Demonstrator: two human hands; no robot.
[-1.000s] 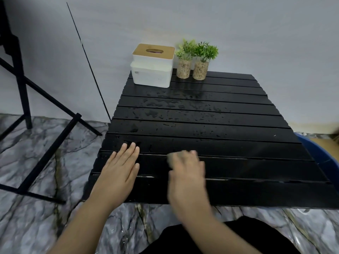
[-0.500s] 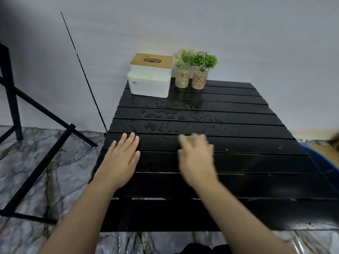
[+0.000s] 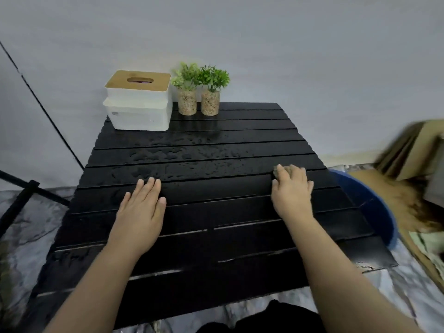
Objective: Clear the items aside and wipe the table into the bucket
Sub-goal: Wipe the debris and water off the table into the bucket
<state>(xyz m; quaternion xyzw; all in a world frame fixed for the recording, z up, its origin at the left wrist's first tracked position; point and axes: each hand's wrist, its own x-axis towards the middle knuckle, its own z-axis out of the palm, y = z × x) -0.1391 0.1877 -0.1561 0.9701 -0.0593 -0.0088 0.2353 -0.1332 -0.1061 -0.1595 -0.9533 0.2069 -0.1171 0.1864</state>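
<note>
A black slatted table (image 3: 211, 239) is wet with water drops across its far middle slats. My left hand (image 3: 141, 207) lies flat on the table at the left, fingers straight. My right hand (image 3: 292, 192) presses a small greenish sponge (image 3: 280, 171) onto the table near its right edge; most of the sponge is hidden under the fingers. A blue bucket (image 3: 374, 205) stands on the floor just beyond the table's right edge. At the far left corner sit a white tissue box with a wooden lid (image 3: 138, 100) and two small potted plants (image 3: 199, 90).
A black stand's legs (image 3: 21, 195) reach over the marbled floor at the left. Cardboard and brown clutter (image 3: 413, 164) lie at the right behind the bucket. A grey wall backs the table.
My right hand has slid the sponge from the table's middle to near the right edge, by the bucket. My left hand stays flat at the left. The view has shifted right.
</note>
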